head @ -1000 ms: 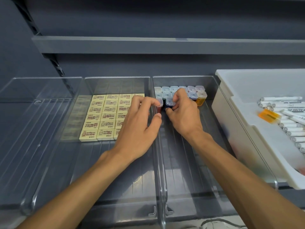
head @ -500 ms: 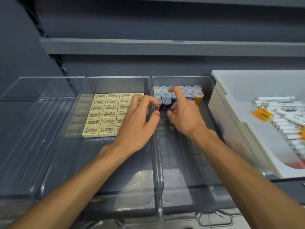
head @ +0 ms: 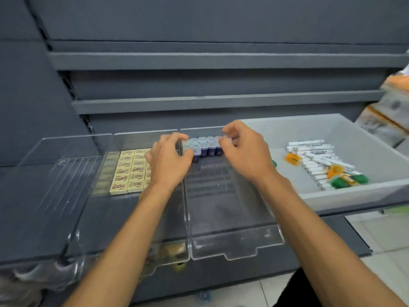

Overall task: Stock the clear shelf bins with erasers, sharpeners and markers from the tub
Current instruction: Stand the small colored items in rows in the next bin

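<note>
We log: white tub, markers inside, right of sharpener bin | erasers left of it | sharpeners at its back | left hand pinches row's left end | right hand curled at right end, grip unclear

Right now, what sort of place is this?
Probably a stationery shop aisle mid-restock: grey retail shelving, clear bins with neat rows of erasers and sharpeners, and a tub of loose markers.
</note>
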Demonstrator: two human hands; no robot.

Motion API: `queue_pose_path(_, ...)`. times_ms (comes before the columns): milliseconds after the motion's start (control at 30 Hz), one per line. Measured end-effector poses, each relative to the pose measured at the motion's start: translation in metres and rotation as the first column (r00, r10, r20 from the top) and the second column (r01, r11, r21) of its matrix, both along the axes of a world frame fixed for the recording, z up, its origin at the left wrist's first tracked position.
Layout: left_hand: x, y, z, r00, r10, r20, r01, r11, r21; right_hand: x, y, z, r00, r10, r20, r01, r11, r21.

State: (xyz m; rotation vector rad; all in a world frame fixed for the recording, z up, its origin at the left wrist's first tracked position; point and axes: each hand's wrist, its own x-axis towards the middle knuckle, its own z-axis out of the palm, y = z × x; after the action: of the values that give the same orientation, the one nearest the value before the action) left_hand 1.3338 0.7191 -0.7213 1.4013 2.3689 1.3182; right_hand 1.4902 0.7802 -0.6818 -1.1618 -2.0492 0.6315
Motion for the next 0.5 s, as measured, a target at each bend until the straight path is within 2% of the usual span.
queue_pose_path(133,0.038,0.005,0.027,0.971,-0.224,-0.086,0.219,0.973,-0.071,0.046,0.005,0.015,0.977,-0.141,0.159,0.145,0.989,-0.012)
queue_pose_path(267,0.082,0.008,0.047,0.886,-0.452,-0.105,0.439,0.889,-0.127,0.1,-0.007,0.025,0.941,-0.218,0.257,0.241,0.969,-0.06)
queue_pose_path(367,0.107,0.011,0.056,0.822,-0.554,-0.133,0.53,0.829,-0.18,0.14,-0.016,0.032,0.919,-0.217,0.331,0.259,0.962,-0.089)
queue_pose_path(500,0.125,0.023,0.059,0.782,-0.602,-0.164,0.565,0.795,-0.221,0.178,-0.009,0.034,0.888,-0.227,0.399,0.28,0.957,-0.078)
